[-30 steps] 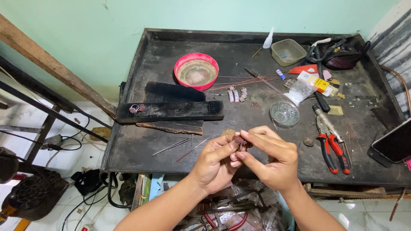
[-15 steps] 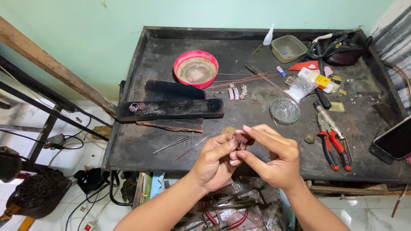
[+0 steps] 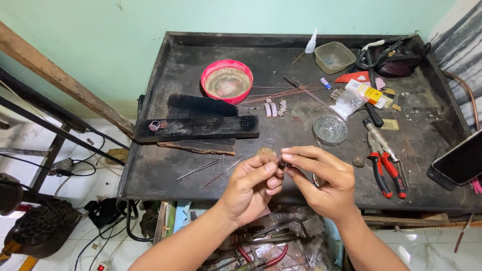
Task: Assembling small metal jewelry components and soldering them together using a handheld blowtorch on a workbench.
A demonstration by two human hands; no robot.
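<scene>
The left hand and the right hand meet fingertip to fingertip over the near edge of the dark metal work tray, both pinching one small dark piece that is too tiny to make out. Just beyond the right hand stands a small glass dish, and to its right lie red-handled pliers. Left of the left hand lie thin metal rods, with a charred wooden block and a red bowl farther off.
</scene>
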